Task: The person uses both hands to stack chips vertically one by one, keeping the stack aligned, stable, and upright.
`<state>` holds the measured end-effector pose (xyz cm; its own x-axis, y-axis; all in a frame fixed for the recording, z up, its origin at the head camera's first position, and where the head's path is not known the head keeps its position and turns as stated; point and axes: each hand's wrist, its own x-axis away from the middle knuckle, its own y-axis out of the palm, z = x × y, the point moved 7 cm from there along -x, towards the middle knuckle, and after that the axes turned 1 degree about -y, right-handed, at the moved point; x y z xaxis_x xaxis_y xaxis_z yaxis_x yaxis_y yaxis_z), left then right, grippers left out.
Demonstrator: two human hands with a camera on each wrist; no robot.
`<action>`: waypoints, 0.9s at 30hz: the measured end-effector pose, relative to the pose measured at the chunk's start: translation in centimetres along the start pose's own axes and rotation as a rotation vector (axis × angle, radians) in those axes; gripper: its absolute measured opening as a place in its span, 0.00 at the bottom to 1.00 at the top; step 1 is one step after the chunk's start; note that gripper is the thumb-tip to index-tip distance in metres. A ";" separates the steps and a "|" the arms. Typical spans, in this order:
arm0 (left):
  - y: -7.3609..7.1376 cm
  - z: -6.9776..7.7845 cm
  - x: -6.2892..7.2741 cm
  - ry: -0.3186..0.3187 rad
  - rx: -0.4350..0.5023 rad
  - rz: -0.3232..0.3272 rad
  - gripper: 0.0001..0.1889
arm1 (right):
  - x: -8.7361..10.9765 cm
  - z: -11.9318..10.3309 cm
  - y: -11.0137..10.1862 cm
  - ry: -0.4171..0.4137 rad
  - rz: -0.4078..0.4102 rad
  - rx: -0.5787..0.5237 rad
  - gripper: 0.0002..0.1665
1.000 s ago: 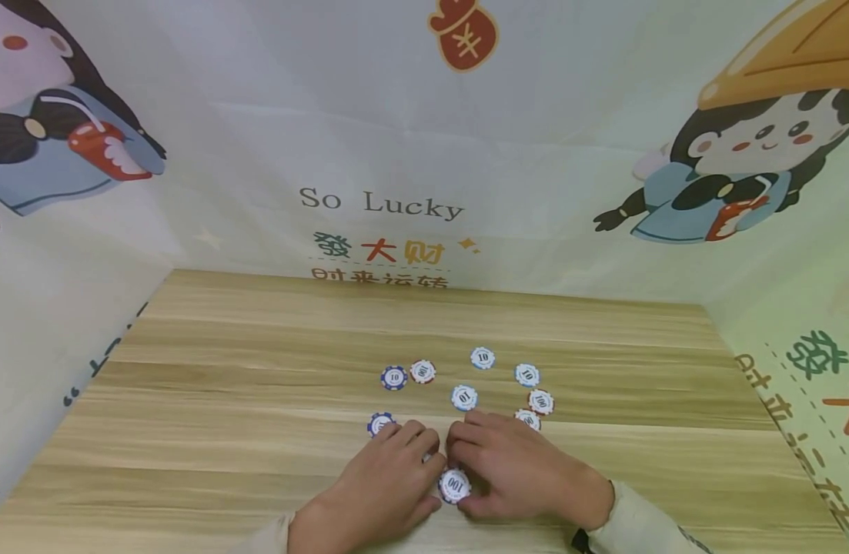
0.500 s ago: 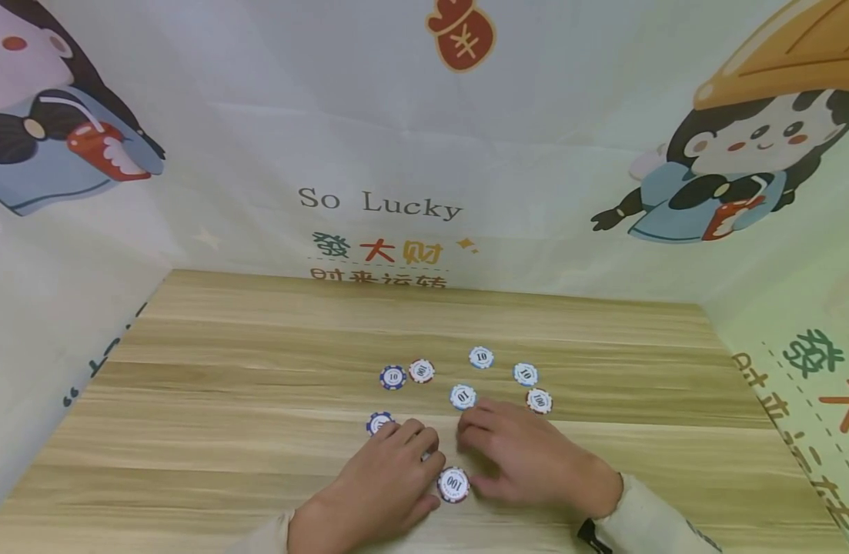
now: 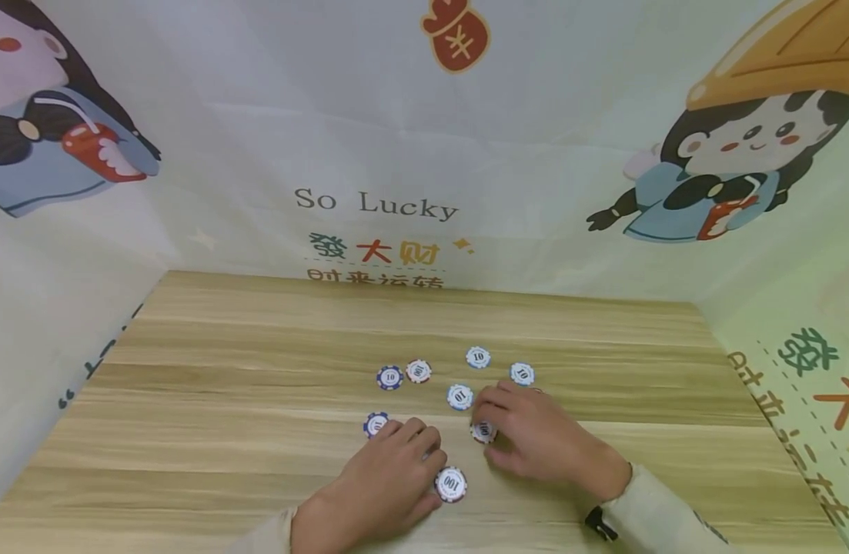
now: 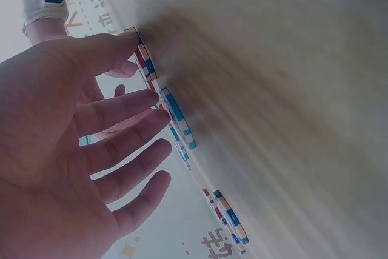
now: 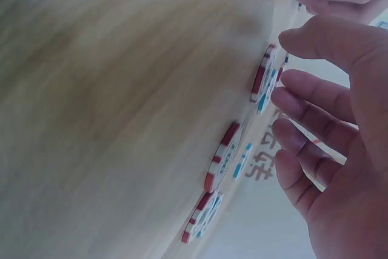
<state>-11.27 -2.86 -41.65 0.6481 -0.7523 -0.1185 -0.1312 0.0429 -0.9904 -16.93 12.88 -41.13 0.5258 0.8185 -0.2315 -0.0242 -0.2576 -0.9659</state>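
Note:
In the head view, my left hand (image 3: 386, 481) rests on the table with its thumb and index fingertips beside a poker chip (image 3: 451, 484) marked 100. Its edge looks like a small stack, with red and blue bands, in the left wrist view. A light blue chip (image 4: 179, 119) stands near those left fingertips. My right hand (image 3: 545, 435) hovers low with loosely bent fingers over another red-edged 100 chip (image 3: 483, 431). In the right wrist view, the right thumb and fingers stay apart beside that chip (image 5: 264, 74), and more red chips (image 5: 223, 157) lie nearby.
Light blue 10 chips (image 3: 478, 357) are spread beyond my hands. To the left lie a blue 10 chip (image 3: 389, 377), a red 100 chip (image 3: 419, 371) and another blue chip (image 3: 376, 425). A printed cloth (image 3: 369, 138) walls the wooden table (image 3: 258, 338) at back and sides.
My right hand has moved right and slightly away from the 100 chip by my left hand, uncovering a red 100 chip and covering red chips at the right. My left hand stays put.

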 end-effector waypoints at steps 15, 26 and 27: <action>0.0 0.5 -0.2 0.022 -0.038 0.038 0.16 | 0.0 1.1 0.1 0.045 -0.030 0.016 0.21; 0.0 0.6 -0.4 0.035 -0.061 0.036 0.16 | -0.1 1.6 0.5 0.062 -0.050 0.017 0.19; 0.0 0.6 -0.4 0.035 -0.061 0.035 0.16 | -0.1 1.6 0.5 0.062 -0.051 0.019 0.18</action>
<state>-11.10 -2.16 -41.67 0.6157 -0.7736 -0.1497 -0.1997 0.0305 -0.9794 -18.36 13.49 -41.81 0.5785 0.7967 -0.1748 -0.0117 -0.2062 -0.9784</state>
